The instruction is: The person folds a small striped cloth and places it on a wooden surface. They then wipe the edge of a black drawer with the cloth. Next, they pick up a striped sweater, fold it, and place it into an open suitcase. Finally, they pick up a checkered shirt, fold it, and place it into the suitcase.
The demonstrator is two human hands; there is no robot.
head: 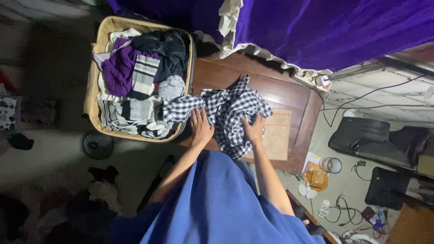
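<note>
A black-and-white checked shirt [230,113] lies crumpled on a dark wooden table [289,92]. One sleeve trails left onto the clothes in an open tan suitcase [96,81]. My left hand [199,126] rests flat on the shirt's left part near that sleeve, fingers spread. My right hand [254,129] has its fingers curled into the fabric at the shirt's lower right. My blue top fills the bottom of the view.
The suitcase holds purple, black, grey and striped clothes. A woven mat [278,133] lies on the table right of the shirt. Purple cloth [330,27] hangs along the top. A mug [332,165], cables and black bags [375,135] lie on the floor at right; a small fan [97,144] stands beneath the suitcase.
</note>
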